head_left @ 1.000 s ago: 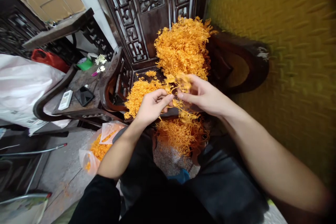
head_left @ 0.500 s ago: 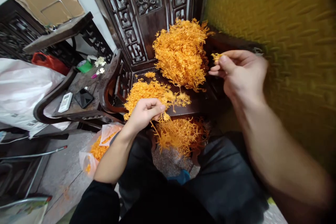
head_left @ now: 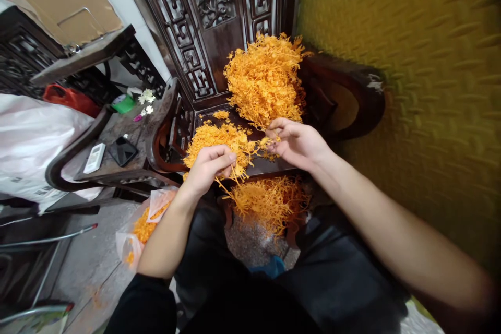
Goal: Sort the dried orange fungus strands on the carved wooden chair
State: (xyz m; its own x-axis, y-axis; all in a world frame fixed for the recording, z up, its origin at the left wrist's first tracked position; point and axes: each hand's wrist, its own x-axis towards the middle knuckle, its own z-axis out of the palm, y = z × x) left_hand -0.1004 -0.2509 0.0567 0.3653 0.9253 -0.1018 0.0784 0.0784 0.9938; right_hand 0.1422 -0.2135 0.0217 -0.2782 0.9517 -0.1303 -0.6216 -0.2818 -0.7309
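My left hand (head_left: pixel 211 167) is closed in a pinch on the stem of an orange, plastic-looking branched sprig (head_left: pixel 253 148). Its forked tips reach to the right, over the dark wooden seat (head_left: pixel 270 168). My right hand (head_left: pixel 299 142) is at those tips, with fingers curled round one of them. A heap of small orange pieces (head_left: pixel 211 141) lies on the seat just beyond my left hand. Behind both hands rises a tall bundle of orange sprigs (head_left: pixel 266 81). Lower down, between my knees, sits a tangle of bare orange stems (head_left: pixel 274 201).
A carved chair back (head_left: pixel 217 62) stands behind the seat, with a curved armrest (head_left: pixel 371 99) on the right. On the left side table are a black phone (head_left: pixel 123 151), a white device (head_left: pixel 94 158) and green tape (head_left: pixel 124 104). A plastic bag (head_left: pixel 129 242) holds orange pieces.
My right hand has come in from the far right to the sprig's tips. The small orange piece it held is no longer visible in it. My left hand keeps its hold on the sprig.
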